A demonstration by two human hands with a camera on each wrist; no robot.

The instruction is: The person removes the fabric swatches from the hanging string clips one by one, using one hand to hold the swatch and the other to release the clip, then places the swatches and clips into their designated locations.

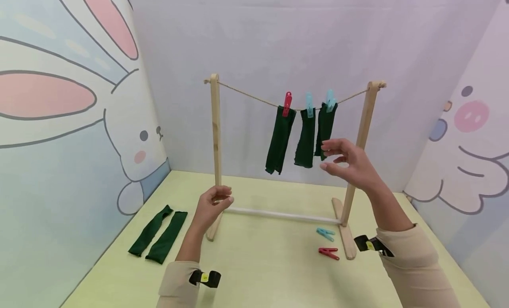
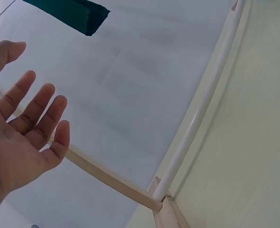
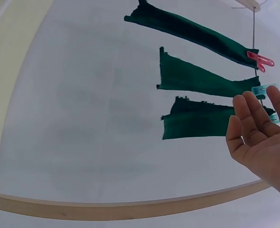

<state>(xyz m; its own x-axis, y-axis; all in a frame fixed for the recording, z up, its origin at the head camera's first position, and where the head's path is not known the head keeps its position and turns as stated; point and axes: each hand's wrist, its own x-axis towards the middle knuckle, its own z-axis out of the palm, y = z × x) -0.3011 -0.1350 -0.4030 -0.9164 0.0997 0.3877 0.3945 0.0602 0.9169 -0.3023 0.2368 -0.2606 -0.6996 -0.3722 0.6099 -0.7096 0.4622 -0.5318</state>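
Note:
Three dark green cloth strips hang from a twine line (image 1: 250,96) strung between two wooden posts. A red clothespin (image 1: 287,104) clips the left strip (image 1: 280,140); light blue clothespins clip the middle strip (image 1: 305,142) and the right strip (image 1: 326,124). My right hand (image 1: 350,164) is raised in front of the right strip's lower end, fingers loosely bent, thumb apart, holding nothing. In the right wrist view the right hand (image 3: 268,137) overlaps the clipped ends. My left hand (image 1: 210,208), relaxed and holding nothing, hovers by the left post (image 1: 216,135). Its spread fingers show in the left wrist view.
Two more green strips (image 1: 167,237) lie on the yellow table at the left. A blue clothespin (image 1: 326,233) and a red clothespin (image 1: 328,253) lie near the right foot (image 1: 347,241) of the rack. A white rod (image 1: 278,214) joins the posts low down.

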